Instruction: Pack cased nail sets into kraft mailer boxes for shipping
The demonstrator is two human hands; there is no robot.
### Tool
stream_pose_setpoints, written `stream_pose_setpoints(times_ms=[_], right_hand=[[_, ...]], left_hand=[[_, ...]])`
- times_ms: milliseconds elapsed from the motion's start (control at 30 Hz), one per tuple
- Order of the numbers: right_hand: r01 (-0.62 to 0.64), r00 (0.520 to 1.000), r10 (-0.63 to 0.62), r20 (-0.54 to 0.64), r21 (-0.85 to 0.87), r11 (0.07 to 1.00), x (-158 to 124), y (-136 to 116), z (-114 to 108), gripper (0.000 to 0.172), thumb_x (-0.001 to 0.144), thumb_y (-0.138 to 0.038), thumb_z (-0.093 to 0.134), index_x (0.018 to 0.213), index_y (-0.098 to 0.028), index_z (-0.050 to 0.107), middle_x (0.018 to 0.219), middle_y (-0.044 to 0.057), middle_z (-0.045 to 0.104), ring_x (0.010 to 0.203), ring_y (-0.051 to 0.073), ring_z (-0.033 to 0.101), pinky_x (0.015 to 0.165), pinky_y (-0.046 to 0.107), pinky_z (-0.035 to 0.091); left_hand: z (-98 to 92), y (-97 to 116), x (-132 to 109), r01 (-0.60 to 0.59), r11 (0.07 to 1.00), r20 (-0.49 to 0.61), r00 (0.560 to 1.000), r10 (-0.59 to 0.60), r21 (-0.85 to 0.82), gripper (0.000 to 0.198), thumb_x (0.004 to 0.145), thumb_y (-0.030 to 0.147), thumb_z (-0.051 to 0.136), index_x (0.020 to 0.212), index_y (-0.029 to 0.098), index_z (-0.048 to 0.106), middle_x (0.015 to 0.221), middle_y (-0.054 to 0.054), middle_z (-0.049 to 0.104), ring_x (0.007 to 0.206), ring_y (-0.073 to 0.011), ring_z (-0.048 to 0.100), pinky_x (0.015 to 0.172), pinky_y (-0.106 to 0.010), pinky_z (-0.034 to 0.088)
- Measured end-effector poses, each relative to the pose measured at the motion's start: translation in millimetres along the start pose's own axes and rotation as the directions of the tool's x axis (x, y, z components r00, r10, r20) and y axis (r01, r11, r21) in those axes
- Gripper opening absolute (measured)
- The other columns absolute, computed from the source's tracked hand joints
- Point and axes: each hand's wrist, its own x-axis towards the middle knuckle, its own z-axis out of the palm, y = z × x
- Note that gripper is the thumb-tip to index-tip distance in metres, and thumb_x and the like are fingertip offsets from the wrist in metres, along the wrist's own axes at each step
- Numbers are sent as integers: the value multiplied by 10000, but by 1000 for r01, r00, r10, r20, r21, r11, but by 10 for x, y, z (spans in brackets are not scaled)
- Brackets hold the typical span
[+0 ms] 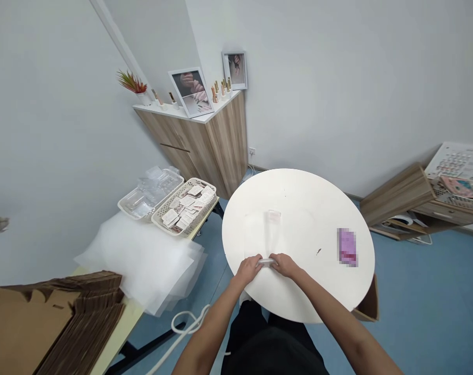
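At the near side of the round white table point(307, 291), my left hand point(249, 269) and my right hand point(284, 264) face each other with fingers closed. Between them they grip the two ends of a small, flat whitish piece point(265, 262); too little of it shows to tell its kind. Just beyond it on the tabletop lies a thin see-through sheet or sleeve point(273, 234), with a pale pinkish patch point(274, 216) at its far end. A blurred purple item point(347, 245) rests apart, to the right of my right hand.
On a side table at left are translucent sheets point(154, 255), stacked brown cardboard point(29, 328), a basket point(156, 221) of small cards and a tray point(124, 206) of clear plastic pieces. A wooden cabinet point(228, 140) stands behind. A white cable point(174, 344) hangs at lower left.
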Motion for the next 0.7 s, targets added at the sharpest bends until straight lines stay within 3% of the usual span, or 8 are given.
stream_pose_setpoints(times_ms=[167, 333, 433, 533, 600, 700], right_hand=[[-95, 995, 89, 50, 135, 986, -49, 52, 42, 167, 820, -232, 575, 971, -206, 641, 897, 43, 696, 807, 192, 632, 668, 255, 400], [-156, 988, 152, 37, 152, 976, 49, 132, 109, 99, 775, -231, 657, 866, -196, 646, 897, 37, 693, 813, 180, 629, 668, 245, 422], [-199, 979, 202, -7, 137, 970, 68, 150, 157, 150, 795, -251, 647, 932, -195, 630, 902, 44, 682, 816, 187, 623, 684, 263, 433], [-239, 963, 248, -103, 88, 967, 42, 109, 198, 310, 781, -265, 666, 1074, -195, 592, 1052, 99, 652, 981, 252, 588, 800, 344, 443], [-225, 949, 217, -231, -11, 974, 0, 54, 221, 434, 760, -249, 680, 1170, -189, 553, 1203, 150, 591, 1130, 311, 514, 922, 445, 403], [-42, 946, -25, -323, -198, 979, -93, -32, 269, 508, 771, -185, 620, 1267, -198, 512, 1338, 156, 524, 1274, 333, 408, 1088, 568, 219]], left_hand=[[32, 15, 54, 36, 999, 63, 997, -35, -9, 192, 913, 343, 487, 1057, 252, 577, 864, -8, 669, 823, -206, 639, 685, -275, 452], [76, -27, 205, 43, 999, 34, 998, -43, 16, 191, 863, 332, 575, 1013, 223, 622, 971, -40, 662, 981, -229, 599, 821, -316, 456], [106, -23, 248, 59, 997, -14, 998, -59, 51, 274, 862, 322, 584, 1118, 225, 594, 988, -57, 639, 1015, -246, 570, 863, -353, 443], [117, 0, 252, 49, 995, -60, 997, -43, 92, 266, 866, 299, 585, 1123, 235, 602, 1080, -71, 598, 1055, -258, 533, 895, -390, 427], [119, 16, 237, 16, 987, -115, 993, 3, 163, 241, 867, 287, 588, 1101, 242, 624, 1157, -78, 564, 1086, -267, 510, 923, -424, 416], [144, 36, 180, -61, 955, -192, 974, 120, 290, 243, 880, 241, 551, 1112, 241, 624, 1235, -79, 545, 1150, -272, 484, 1006, -478, 369]])
